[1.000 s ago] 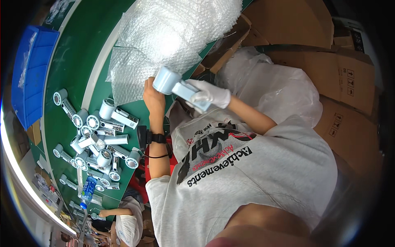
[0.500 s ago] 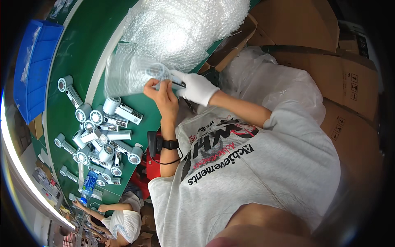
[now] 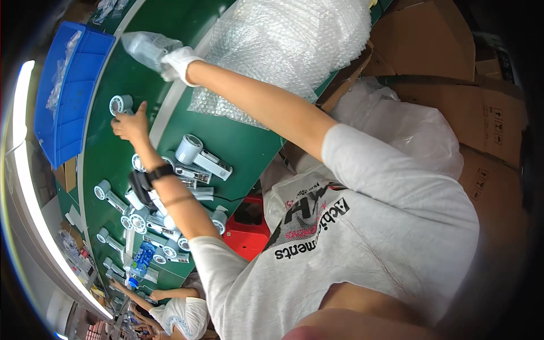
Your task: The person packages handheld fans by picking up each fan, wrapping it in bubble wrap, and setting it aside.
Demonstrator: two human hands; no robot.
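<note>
My left hand (image 3: 131,126) is bare, with a dark device strapped to the wrist. Its fingers close around a pale blue handheld fan (image 3: 120,105), just below the round head; the handle is hidden behind the hand. My right hand (image 3: 180,63), in a white glove, grips one end of a clear bubble-wrap bag (image 3: 147,50) over the far part of the green table. What lies inside this bag is hard to make out. Several more handheld fans (image 3: 192,148) lie in a loose pile, partly hidden by my left forearm.
A large stack of bubble-wrap bags (image 3: 283,45) covers the table's far right. A blue bin (image 3: 76,102) stands at the left, and a water bottle (image 3: 143,258) among the fans. Cardboard boxes (image 3: 436,39) and a red stool (image 3: 246,229) are nearby. A co-worker (image 3: 184,311) sits lower left.
Both hands were together at the bubble-wrap bag. They have parted: my right hand has carried the bag left and away, while my left hand has reached left to a single fan.
</note>
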